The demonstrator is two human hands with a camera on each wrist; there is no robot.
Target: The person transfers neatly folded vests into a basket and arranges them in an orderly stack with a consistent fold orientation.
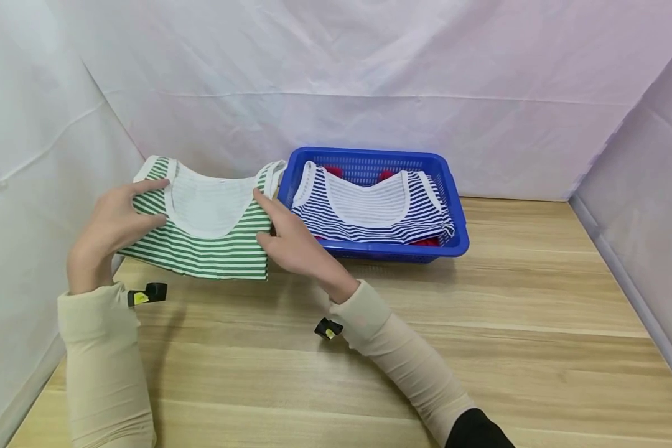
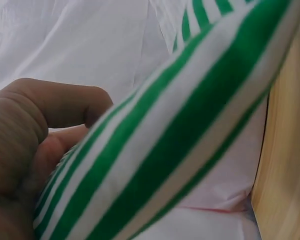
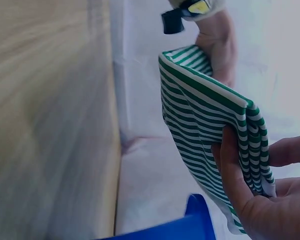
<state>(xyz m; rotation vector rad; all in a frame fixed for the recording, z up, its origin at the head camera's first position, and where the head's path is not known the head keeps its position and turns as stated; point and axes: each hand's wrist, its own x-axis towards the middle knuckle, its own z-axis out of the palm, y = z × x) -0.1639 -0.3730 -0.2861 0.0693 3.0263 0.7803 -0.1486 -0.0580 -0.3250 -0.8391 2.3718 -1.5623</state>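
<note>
A folded green-and-white striped tank top [image 1: 218, 252] with white neck trim is held up over the left part of the table. My left hand [image 1: 112, 221] grips its left side, the thumb and a finger showing on the front. At the opposite side my right hand [image 1: 291, 239] pinches the folded layers, as the right wrist view shows with fingers [image 3: 232, 170] on one face and thumb on the other. Close up in the left wrist view, the striped cloth [image 2: 155, 145] covers much of the left hand's fingertips.
Right of the held top stands a blue plastic basket [image 1: 462, 239]. Inside lies a folded navy-and-white striped tank top [image 1: 358, 227] over red cloth [image 1: 425, 241]. White curtains [image 1: 369, 68] enclose the wooden table [image 1: 509, 311] at the back and sides.
</note>
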